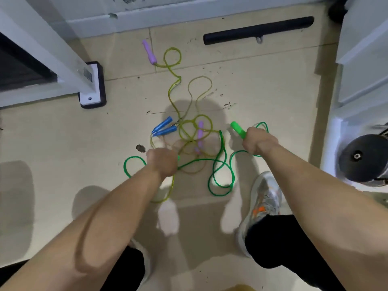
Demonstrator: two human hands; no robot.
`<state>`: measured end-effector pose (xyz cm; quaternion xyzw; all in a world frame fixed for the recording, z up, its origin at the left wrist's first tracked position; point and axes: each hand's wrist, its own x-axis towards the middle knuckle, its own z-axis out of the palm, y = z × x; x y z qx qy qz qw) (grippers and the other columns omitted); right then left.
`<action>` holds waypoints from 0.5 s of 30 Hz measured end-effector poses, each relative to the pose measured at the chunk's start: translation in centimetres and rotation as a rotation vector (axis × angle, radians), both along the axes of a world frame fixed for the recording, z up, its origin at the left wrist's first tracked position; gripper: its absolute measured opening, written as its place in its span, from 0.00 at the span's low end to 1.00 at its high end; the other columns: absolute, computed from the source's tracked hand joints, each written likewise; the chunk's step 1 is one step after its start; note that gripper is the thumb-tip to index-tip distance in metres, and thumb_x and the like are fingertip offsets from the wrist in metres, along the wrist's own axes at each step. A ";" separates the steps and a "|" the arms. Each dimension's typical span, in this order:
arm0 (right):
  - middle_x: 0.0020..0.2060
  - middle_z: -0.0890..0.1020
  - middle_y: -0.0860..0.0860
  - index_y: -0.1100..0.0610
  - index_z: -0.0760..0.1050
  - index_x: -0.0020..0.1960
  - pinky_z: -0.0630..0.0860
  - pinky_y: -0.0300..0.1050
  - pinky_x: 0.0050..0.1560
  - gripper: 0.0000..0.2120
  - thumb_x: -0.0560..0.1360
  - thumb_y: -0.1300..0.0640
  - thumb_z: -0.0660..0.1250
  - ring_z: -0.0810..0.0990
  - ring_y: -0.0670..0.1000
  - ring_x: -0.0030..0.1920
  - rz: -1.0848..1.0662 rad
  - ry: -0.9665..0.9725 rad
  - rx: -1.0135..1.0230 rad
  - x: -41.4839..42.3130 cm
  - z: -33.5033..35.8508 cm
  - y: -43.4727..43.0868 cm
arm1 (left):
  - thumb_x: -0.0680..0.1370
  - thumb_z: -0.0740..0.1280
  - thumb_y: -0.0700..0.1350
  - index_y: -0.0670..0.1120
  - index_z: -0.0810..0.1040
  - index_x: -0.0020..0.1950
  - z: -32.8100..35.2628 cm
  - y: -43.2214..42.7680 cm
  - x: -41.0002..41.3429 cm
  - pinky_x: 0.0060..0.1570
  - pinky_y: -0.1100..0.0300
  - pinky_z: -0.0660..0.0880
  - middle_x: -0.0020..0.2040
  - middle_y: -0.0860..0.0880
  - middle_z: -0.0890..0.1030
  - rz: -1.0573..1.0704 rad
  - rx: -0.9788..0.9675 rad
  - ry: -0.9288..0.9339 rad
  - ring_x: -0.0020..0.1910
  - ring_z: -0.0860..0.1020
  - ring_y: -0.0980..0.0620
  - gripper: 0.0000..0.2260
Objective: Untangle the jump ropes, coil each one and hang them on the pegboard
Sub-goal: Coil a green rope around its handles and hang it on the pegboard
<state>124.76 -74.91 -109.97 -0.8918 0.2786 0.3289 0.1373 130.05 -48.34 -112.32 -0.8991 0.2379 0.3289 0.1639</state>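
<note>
Three tangled jump ropes (pixel 199 133), floor; right hand (pixel 259 142) grasps green handle (pixel 238 129), left hand (pixel 161 162) grips green rope (pixel 223 143).

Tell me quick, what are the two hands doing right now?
Left hand: closed, gripping part of the green rope.
Right hand: closed, gripping the rope's green handle.
</note>
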 end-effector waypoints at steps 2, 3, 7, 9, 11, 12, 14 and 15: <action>0.56 0.79 0.60 0.58 0.73 0.56 0.74 0.49 0.51 0.10 0.77 0.55 0.61 0.79 0.61 0.54 -0.063 0.002 0.069 0.0 -2.4 -0.7 | 0.78 0.62 0.51 0.46 0.75 0.64 -1.7 -2.7 0.8 0.48 0.50 0.73 0.58 0.46 0.77 0.008 -0.139 -0.119 0.58 0.77 0.42 0.17; 0.52 0.79 0.60 0.57 0.72 0.50 0.75 0.49 0.49 0.07 0.77 0.55 0.60 0.79 0.61 0.50 -0.104 -0.004 0.103 0.0 -3.5 -0.9 | 0.79 0.61 0.53 0.45 0.74 0.65 -2.4 -4.3 1.2 0.47 0.51 0.73 0.57 0.44 0.76 0.038 -0.264 -0.143 0.57 0.76 0.42 0.18; 0.41 0.79 0.57 0.54 0.70 0.39 0.76 0.48 0.45 0.09 0.75 0.51 0.60 0.79 0.60 0.43 -0.274 -0.042 0.214 -0.1 -8.0 -1.7 | 0.76 0.66 0.53 0.43 0.77 0.57 -5.4 -11.4 2.0 0.47 0.57 0.75 0.54 0.44 0.80 0.481 -0.613 0.181 0.54 0.79 0.45 0.16; 0.36 0.78 0.54 0.53 0.71 0.40 0.73 0.45 0.39 0.08 0.72 0.49 0.61 0.77 0.58 0.38 -0.409 -0.087 0.327 0.0 -10.0 -1.7 | 0.73 0.71 0.55 0.44 0.76 0.51 -7.0 -13.7 1.9 0.45 0.58 0.74 0.50 0.46 0.80 0.732 -0.673 0.304 0.50 0.79 0.47 0.16; 0.30 0.74 0.52 0.54 0.69 0.38 0.67 0.43 0.32 0.06 0.69 0.53 0.62 0.71 0.56 0.31 -0.582 -0.176 0.449 0.1 -11.3 -1.5 | 0.75 0.73 0.53 0.46 0.72 0.45 -8.0 -15.0 1.4 0.40 0.58 0.69 0.44 0.49 0.78 0.817 -0.669 0.352 0.45 0.76 0.49 0.14; 0.27 0.72 0.51 0.55 0.69 0.37 0.64 0.42 0.30 0.05 0.69 0.55 0.62 0.68 0.54 0.29 -0.656 -0.222 0.490 0.3 -12.0 -1.5 | 0.76 0.72 0.50 0.46 0.73 0.46 -8.9 -15.4 1.2 0.40 0.58 0.67 0.47 0.48 0.79 0.827 -0.671 0.332 0.48 0.77 0.48 0.11; 0.23 0.73 0.47 0.55 0.72 0.40 0.63 0.43 0.29 0.03 0.71 0.56 0.63 0.66 0.52 0.28 -0.756 -0.294 0.559 0.6 -13.1 -1.3 | 0.79 0.66 0.42 0.44 0.77 0.52 -10.0 -15.5 1.3 0.47 0.61 0.67 0.54 0.44 0.81 0.860 -0.645 0.292 0.56 0.78 0.45 0.04; 0.22 0.75 0.44 0.55 0.74 0.41 0.63 0.43 0.30 0.03 0.72 0.56 0.63 0.67 0.51 0.28 -0.783 -0.314 0.582 0.7 -13.4 -1.2 | 0.79 0.64 0.40 0.43 0.79 0.55 -10.2 -15.4 1.4 0.50 0.61 0.69 0.56 0.44 0.81 0.907 -0.650 0.298 0.58 0.78 0.45 0.07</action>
